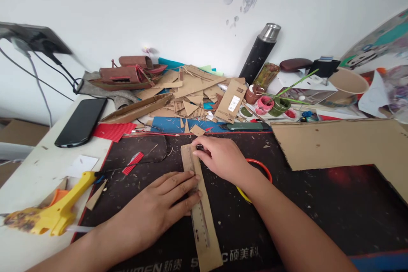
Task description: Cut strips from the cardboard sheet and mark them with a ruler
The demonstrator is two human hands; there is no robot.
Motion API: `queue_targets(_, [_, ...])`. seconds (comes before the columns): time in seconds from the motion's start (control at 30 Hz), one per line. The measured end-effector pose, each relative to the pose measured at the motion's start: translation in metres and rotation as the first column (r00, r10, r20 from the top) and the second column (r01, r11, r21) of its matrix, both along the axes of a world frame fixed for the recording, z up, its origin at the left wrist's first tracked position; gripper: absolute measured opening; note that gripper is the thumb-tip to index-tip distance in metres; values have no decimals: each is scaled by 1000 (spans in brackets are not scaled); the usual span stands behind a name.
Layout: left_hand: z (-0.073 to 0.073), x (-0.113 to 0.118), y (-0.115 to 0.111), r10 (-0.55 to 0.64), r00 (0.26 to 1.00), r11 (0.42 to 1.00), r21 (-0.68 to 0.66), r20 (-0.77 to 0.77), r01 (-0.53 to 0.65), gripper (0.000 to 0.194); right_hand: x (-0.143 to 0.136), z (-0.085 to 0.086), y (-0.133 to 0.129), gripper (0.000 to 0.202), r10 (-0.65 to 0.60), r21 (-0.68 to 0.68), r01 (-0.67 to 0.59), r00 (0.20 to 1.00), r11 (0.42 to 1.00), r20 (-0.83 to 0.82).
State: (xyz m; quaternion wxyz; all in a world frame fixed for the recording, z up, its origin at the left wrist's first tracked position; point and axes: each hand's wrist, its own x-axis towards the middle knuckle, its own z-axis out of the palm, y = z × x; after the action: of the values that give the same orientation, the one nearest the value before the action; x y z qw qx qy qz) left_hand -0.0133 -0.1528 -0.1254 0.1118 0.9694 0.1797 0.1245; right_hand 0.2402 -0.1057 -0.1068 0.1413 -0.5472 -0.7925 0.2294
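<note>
A clear ruler point(201, 226) lies lengthwise on a narrow cardboard strip point(208, 259) over the dark mat. My left hand point(162, 199) rests flat across the ruler's middle, fingers stretched out, pressing it against the strip. At the strip's far end, my right hand point(223, 155) is closed in a pinch. A small dark thing shows between its fingers, mostly hidden. Under my right forearm sit the orange and yellow loops point(259, 169) of what look like scissor handles, their blades out of sight.
A yellow glue gun point(68, 206) and black phone point(81, 122) lie left. Behind are cardboard scraps point(191, 89), a model boat point(127, 74), a green cutter point(247, 126), paint jars point(264, 104) and a leaning thermos point(259, 53). A large cardboard piece point(338, 140) lies right.
</note>
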Motion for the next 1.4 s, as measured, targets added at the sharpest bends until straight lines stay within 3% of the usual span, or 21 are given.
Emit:
queue_targets(0.13, [2, 2, 2, 46, 999, 999, -16, 23, -45, 36, -1, -1, 0, 13, -16, -2, 16, 1000, 1000, 8])
queue_targets(0.63, [3, 2, 5, 60, 998, 998, 3, 30, -60, 45, 0, 0, 0, 12, -24, -13, 23, 1000, 1000, -8])
queue_targets(1.4, [4, 1, 7, 79, 995, 997, -30, 63, -77, 44, -1, -1, -2, 10, -16, 9, 17, 999, 1000, -44])
